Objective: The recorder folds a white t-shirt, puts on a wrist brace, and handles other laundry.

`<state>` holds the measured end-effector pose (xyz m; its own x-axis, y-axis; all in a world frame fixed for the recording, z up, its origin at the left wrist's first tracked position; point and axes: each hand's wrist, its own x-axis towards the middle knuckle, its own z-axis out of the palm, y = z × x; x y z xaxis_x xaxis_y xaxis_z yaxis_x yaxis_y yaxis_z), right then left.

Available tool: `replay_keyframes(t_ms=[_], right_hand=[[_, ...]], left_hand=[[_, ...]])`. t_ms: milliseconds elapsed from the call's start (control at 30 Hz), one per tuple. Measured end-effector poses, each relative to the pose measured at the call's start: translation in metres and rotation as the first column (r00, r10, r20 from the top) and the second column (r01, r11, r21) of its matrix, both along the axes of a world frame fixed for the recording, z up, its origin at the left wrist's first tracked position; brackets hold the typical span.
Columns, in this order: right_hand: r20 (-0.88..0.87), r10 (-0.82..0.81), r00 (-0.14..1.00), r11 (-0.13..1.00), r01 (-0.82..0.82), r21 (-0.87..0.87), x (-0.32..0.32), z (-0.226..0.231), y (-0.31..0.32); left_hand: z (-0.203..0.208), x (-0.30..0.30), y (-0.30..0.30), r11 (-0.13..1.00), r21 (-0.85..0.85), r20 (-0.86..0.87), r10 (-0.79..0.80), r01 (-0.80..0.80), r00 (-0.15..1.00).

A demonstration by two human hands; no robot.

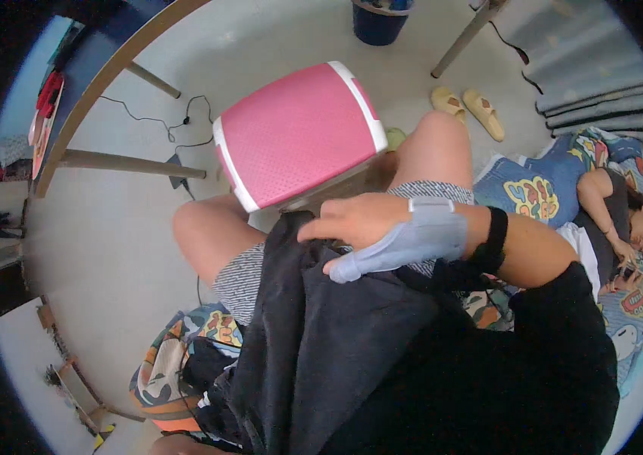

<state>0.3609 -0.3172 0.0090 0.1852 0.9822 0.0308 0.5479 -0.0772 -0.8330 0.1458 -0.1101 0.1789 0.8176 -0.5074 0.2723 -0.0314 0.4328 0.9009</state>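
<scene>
A dark grey-black cloth garment (336,318) lies across my lap and hangs down to the lower left. My right hand (363,222) is over its upper end, fingers bent down and closed on the fabric, the thumb lower on the cloth. A grey-blue wearable device (420,239) covers the back of that thumb and wrist, with a black strap (497,235) around the forearm. At the lower left edge a bit of skin (185,445) shows, possibly my left hand or arm; no fingers can be made out there.
Before my knees stands a box with a pink lid (298,133). A table leg (132,161) and cables are at the left, yellow slippers (483,114) and a blue bin (382,23) beyond. On patterned bedding (518,186) at the right lies another person (605,208).
</scene>
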Motion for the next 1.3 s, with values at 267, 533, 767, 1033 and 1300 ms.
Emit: replay_keyframes(t_ms=[267, 533, 767, 1033, 1300], right_hand=[[-0.241, 0.105, 0.965, 0.959, -0.162, -0.233, 0.041, -0.008, -0.008], [-0.183, 0.146, 0.972, 0.989, -0.142, 0.036, 0.024, -0.004, -0.012], [-0.173, 0.354, 0.919, 0.923, -0.313, 0.225, 0.016, -0.012, 0.025], [-0.584, 0.345, 0.735, 0.901, -0.434, -0.014, 0.000, -0.029, 0.047], [-0.560, 0.099, 0.823, 0.982, -0.171, -0.078, 0.033, -0.023, -0.009]], left_hand=[[0.000, -0.043, 0.011, 0.992, 0.024, -0.067, 0.122, -0.121, 0.990], [-0.003, -0.058, 0.009, 0.980, -0.020, -0.114, 0.194, -0.198, 0.974], [-0.004, -0.030, 0.008, 0.995, -0.017, 0.144, 0.096, -0.095, 0.985], [-0.008, -0.042, 0.008, 0.994, -0.091, 0.019, 0.063, -0.061, 0.998], [-0.010, -0.057, 0.029, 0.997, -0.013, 0.039, 0.071, -0.071, 0.997]])
